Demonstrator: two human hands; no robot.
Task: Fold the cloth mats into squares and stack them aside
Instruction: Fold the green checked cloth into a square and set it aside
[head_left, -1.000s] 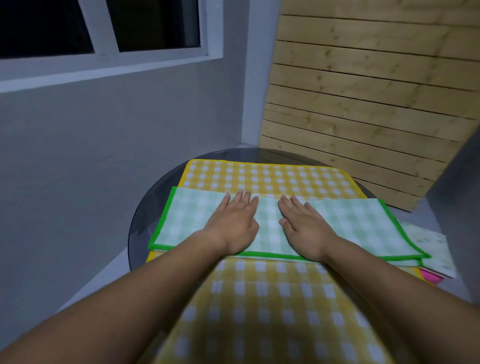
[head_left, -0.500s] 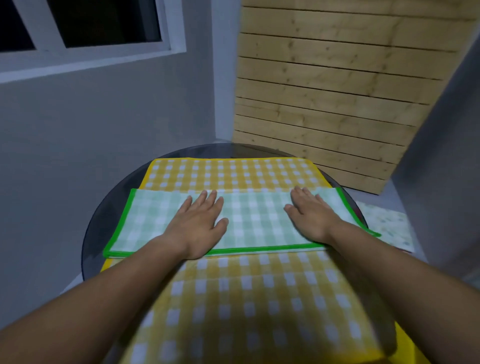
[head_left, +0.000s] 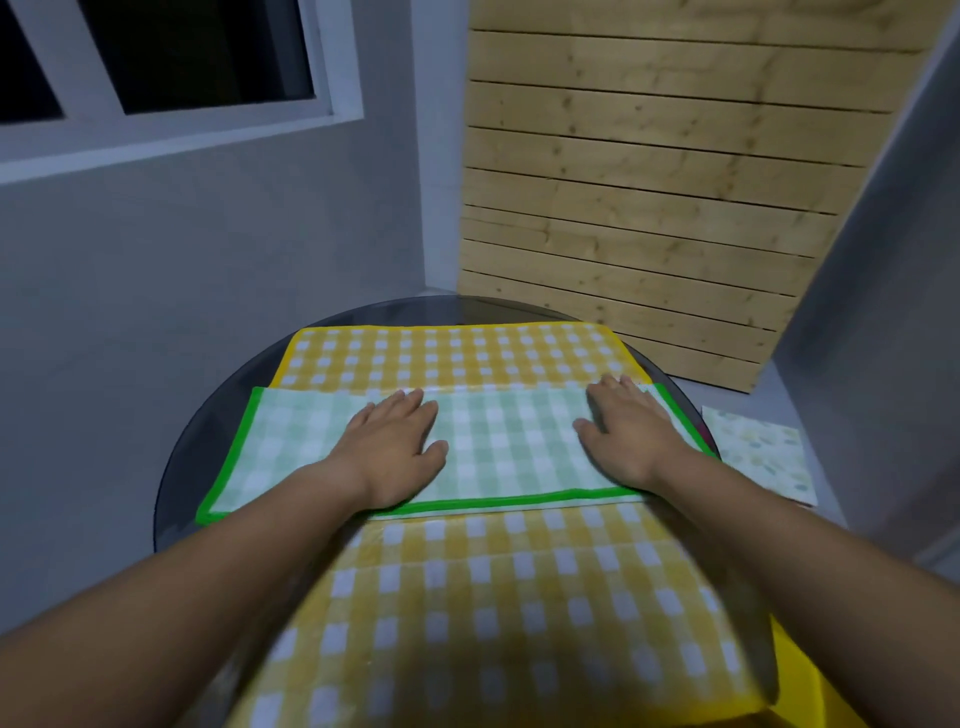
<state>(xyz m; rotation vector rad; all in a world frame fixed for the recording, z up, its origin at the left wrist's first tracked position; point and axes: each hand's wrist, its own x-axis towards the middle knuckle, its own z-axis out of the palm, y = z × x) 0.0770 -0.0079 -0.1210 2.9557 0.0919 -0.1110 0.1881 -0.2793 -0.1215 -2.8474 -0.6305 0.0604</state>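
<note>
Green mat (head_left: 509, 447): pale green-and-white check with a bright green border, folded into a long strip that lies crosswise over the middle of the round glass table (head_left: 208, 436). Its left end is near the table's left edge and its right end reaches the right edge. A thin white layer shows just under its near border. Left hand (head_left: 395, 447): palm down on the strip a little left of its centre, fingers straight and together, thumb out to the side, pressing flat and gripping nothing. Right hand (head_left: 628, 436): palm down on the strip's right end, fingers straight and pointing to the far edge, also pressing flat and gripping nothing. The two hands are well apart, with bare green check between them. Yellow mat (head_left: 452, 358): yellow-and-white check, lying under the green mat. It shows beyond it up to the table's far edge and again on the near side, where it runs off the near edge toward the person with a crease across it. Plain yellow cloth (head_left: 800, 670) shows at its near right corner. Spotted mat (head_left: 758, 452): pale, folded square, off the table's right edge on a grey surface; its print is too blurred to read. Wood panel (head_left: 649, 182) leans behind the table; window (head_left: 156, 62) is at upper left.
</note>
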